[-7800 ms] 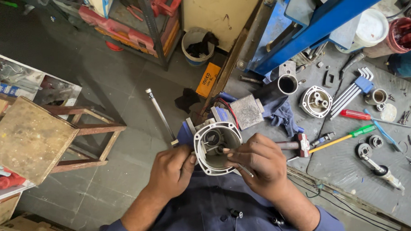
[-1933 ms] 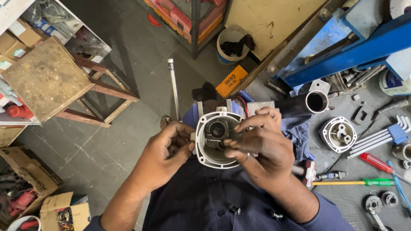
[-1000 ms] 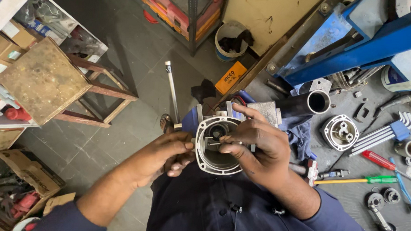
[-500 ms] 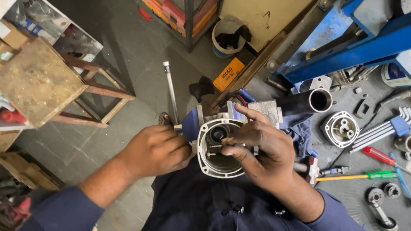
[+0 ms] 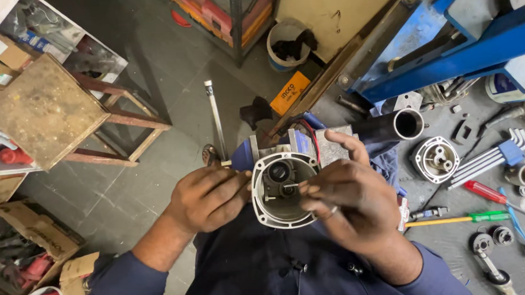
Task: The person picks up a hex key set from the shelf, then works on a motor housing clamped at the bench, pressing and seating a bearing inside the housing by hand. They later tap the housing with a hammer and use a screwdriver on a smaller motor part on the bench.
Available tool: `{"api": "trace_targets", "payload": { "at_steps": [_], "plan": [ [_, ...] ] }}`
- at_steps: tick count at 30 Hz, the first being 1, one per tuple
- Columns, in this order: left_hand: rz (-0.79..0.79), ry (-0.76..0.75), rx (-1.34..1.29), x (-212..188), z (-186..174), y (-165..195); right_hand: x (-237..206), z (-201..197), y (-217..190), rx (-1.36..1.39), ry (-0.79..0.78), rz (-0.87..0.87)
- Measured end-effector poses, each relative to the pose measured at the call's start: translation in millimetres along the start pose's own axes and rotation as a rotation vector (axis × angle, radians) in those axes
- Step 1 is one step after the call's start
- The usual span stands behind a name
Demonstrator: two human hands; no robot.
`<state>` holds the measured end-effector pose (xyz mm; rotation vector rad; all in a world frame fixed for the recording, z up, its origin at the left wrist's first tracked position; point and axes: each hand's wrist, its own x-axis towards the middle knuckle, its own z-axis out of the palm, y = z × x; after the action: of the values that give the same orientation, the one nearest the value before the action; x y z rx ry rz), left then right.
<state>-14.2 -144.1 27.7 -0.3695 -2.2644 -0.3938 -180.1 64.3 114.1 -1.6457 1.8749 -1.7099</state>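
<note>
Motor housing (image 5: 281, 190) now gripped again at its rim by our left hand (image 5: 209, 196), back from below, while our right hand (image 5: 348, 200) pinches something small inside.

One head cam, looking steeply down, close on both hands at chest level; workbench (image 5: 452, 245) edge at right, floor (image 5: 156, 99) at left.

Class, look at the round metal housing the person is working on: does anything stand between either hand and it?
Nothing visible does. The left hand grips the round metal housing at its left rim, and the right hand rests on its right rim, fingertips reaching into the open bore. Both hands touch it directly.
</note>
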Motion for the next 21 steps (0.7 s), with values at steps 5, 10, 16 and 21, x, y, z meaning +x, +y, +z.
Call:
{"api": "trace_targets", "payload": {
  "at_steps": [5,10,16,21],
  "plan": [
    [-0.132,-0.005,-0.129,0.9,11.5,2.9,-2.3,7.1,9.1,0.058,0.036,0.040],
    [-1.164,-0.290,-0.619,3.9,16.2,37.0,6.9,5.1,9.4,0.034,-0.135,-0.057],
    [-1.521,-0.367,-0.959,12.2,9.0,35.0,9.0,6.8,3.0,-0.032,-0.156,-0.077],
    [-1.492,-0.398,-1.068,12.7,5.7,30.2,1.3,7.5,3.9,0.011,-0.085,-0.060]
  ]
}}
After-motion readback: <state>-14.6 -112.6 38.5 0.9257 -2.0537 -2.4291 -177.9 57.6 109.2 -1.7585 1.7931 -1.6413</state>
